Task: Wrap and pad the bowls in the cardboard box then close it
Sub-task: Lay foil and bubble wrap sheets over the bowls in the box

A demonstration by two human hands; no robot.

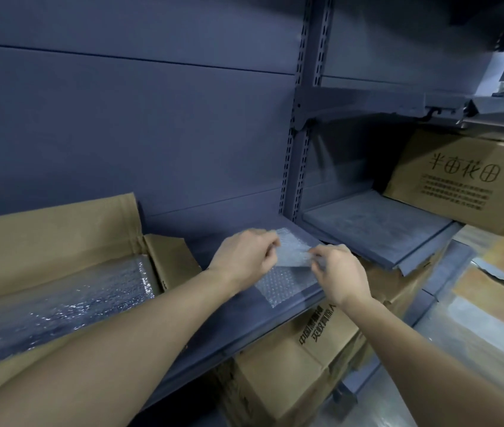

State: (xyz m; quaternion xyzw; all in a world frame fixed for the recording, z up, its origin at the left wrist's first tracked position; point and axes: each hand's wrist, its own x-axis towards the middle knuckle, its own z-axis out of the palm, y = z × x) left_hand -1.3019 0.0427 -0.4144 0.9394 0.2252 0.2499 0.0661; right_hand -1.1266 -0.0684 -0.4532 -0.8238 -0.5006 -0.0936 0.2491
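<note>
- my left hand (244, 254) has its fingers curled in, pinching the far fold of the sheet (287, 282). my right hand (337, 272) pinches the same fold from the right side. both hold bubble wrap and nothing else.
- the sheet lies on the shelf (238, 322), right of the box (59, 235). its near part is flat and its far part is lifted between my hands.
- it looks like i'm peeling or opening the sheet out. to do that well i'd keep both pinches light and near the edge, and pull apart evenly so the film doesn't tear or bunch.
- i'd want it flat and square on the shelf before any bowl goes on it. the near corner sits close to the shelf lip, so i'd be wary of dragging it off.
- the box stands open on the left with its flaps up. inside i see a shiny bubble-wrap liner (59, 297) across the bottom.
- no bowl is in view, in the box or on the shelf, so i judge the wrapping is not yet done.
- a printed carton (460, 186) sits far right, and more cartons (306, 349) are under the shelf. i cannot tell what they hold.
</note>
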